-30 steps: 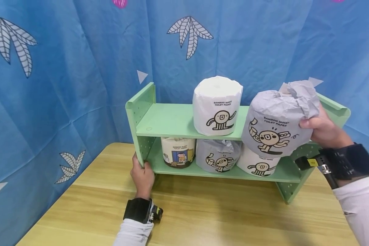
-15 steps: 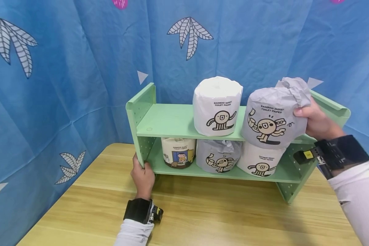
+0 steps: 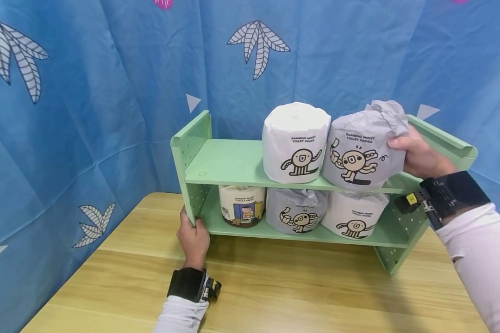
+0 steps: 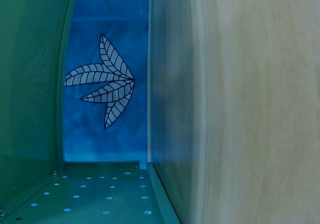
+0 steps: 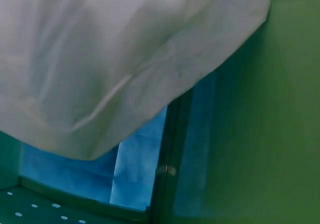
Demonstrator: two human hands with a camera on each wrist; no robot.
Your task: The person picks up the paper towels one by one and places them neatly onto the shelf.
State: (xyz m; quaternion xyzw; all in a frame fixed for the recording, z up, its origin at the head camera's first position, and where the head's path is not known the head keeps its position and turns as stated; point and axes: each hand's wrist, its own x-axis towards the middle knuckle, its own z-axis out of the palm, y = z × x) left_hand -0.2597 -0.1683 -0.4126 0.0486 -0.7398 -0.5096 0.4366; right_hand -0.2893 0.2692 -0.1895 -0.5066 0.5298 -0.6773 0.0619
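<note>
My right hand [image 3: 425, 152] grips a grey-wrapped toilet roll [image 3: 362, 150] by its right side, thumb on the front. That roll is over the right part of the upper shelf, right beside a white-wrapped toilet roll [image 3: 296, 143] standing there. My left hand [image 3: 193, 240] holds the lower front edge of the left side panel of the green two-tier shelf rack [image 3: 229, 162]. On the lower tier stand a cream picture-printed roll [image 3: 242, 206], a second grey roll [image 3: 296, 212] and another white roll [image 3: 354, 216]. Pale paper wrapping [image 5: 100, 74] fills the upper left of the right wrist view.
The rack stands on a wood-grain table [image 3: 275, 286]. Blue cloth [image 3: 150, 92] with leaf prints hangs behind and to the left. The rack's right side panel [image 3: 441, 138] rises close by my right hand. A perforated panel [image 4: 100, 194] shows in the left wrist view.
My right hand has carried the grey toilet roll left and slightly up in view, close to the white one on the upper shelf. My left hand stays on the rack.
</note>
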